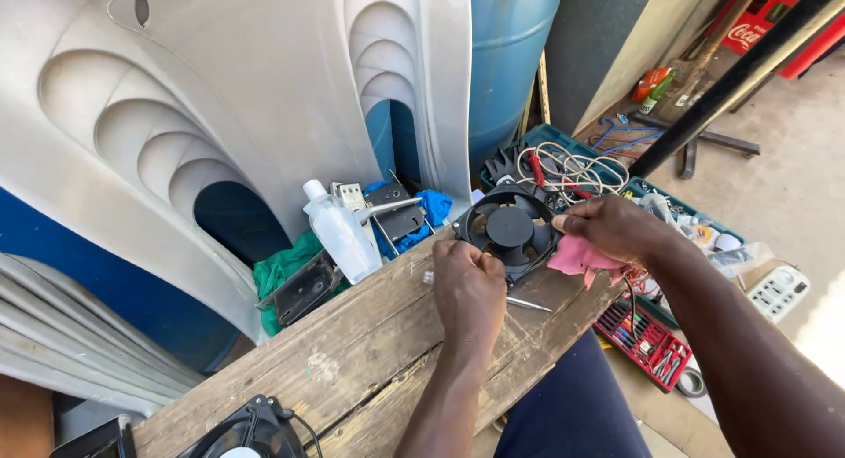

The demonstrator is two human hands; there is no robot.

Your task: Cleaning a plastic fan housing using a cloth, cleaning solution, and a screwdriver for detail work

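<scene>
At frame centre, a black square cooling fan (pixel 510 229) stands tilted on a worn wooden plank (pixel 370 352), the left hand (pixel 468 286) pinching its lower-left edge from below while the right hand (pixel 612 229), fingers closed around a pink cloth (pixel 576 256), grips its right rim.

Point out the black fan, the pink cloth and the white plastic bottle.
black fan (pixel 510 227), head view, on the round hub at its centre.
pink cloth (pixel 574 256), head view, on the bare fold below the right hand.
white plastic bottle (pixel 343 238), head view, on the middle of its body.
</scene>
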